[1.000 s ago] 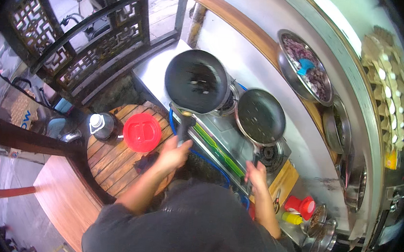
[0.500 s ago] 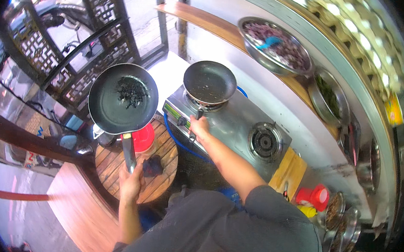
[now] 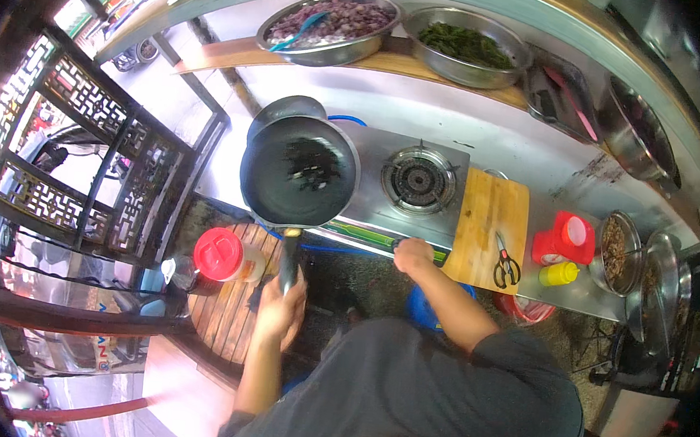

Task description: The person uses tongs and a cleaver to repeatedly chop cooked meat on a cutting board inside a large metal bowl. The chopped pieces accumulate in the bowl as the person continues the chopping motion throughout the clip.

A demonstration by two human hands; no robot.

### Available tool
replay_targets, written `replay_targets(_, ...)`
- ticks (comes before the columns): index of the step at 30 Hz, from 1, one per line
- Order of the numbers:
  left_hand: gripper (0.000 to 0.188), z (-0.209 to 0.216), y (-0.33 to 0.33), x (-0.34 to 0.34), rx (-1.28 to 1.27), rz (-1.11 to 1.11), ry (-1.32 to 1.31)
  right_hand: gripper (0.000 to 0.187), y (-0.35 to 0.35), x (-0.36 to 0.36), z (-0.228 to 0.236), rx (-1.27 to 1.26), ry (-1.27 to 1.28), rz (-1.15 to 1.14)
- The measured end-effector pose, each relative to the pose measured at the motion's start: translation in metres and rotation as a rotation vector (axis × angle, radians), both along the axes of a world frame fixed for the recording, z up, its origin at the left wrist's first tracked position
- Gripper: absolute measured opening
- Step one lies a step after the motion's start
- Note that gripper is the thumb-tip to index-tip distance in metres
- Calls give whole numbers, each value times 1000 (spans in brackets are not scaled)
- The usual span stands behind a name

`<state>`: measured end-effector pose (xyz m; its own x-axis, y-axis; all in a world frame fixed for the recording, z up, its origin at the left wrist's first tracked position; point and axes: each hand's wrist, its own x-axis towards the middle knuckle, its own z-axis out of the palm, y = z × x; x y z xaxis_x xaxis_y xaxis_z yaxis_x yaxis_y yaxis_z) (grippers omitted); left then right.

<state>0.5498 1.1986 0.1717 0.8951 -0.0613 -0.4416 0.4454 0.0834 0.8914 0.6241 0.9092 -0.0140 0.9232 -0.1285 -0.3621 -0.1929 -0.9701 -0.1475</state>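
Observation:
My left hand (image 3: 277, 305) is wrapped around the dark handle of a frying pan (image 3: 274, 183), raised over the left side of the stove. Its black inside carries a dark, shiny patch with pale glints. Partly hidden behind it, a second frying pan (image 3: 286, 108) is at the stove's left end. My right hand (image 3: 415, 256) reaches the front panel of the steel gas stove (image 3: 365, 141), fingers closed at a control knob, mostly covered by them. Above that hand, the right burner (image 3: 418, 179) is bare, with no flame visible.
Scissors (image 3: 506, 265) lie on a wooden board (image 3: 484, 205) right of the burner, with a yellow squeeze bottle (image 3: 559, 274) and red container (image 3: 565, 239) beyond. A red-lidded tub (image 3: 220, 255) stands on a round slatted table (image 3: 217, 315). Bowls of chopped onion (image 3: 333, 30) and greens (image 3: 469, 46) sit on the shelf.
My right hand has left the second pan's handle and moved right to a stove knob. The view has swung right. The held pan now overlaps the second pan.

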Motion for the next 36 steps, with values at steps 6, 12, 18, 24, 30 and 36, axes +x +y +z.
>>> replay_targets(6,24,-30,-108,62,-114,-241,126,22,26,23,-111,-16,-171,3)
replay_targets(12,20,-73,-178,96,-206,-251,224,24,62,12,-131,-481,-313,56)
replay_targets(18,13,-102,-211,102,-224,-316,246,20,58,15,-164,-656,-457,241)
replay_targets(24,31,-107,-201,81,-35,-495,257,23,79,25,-152,-1731,-569,-219)
replay_targets(30,30,-191,-89,16,148,-252,67,25,34,-2,-87,196,-170,54)
replay_targets(36,33,-321,31,-159,1267,-849,-90,23,21,-8,-58,266,-191,-10)
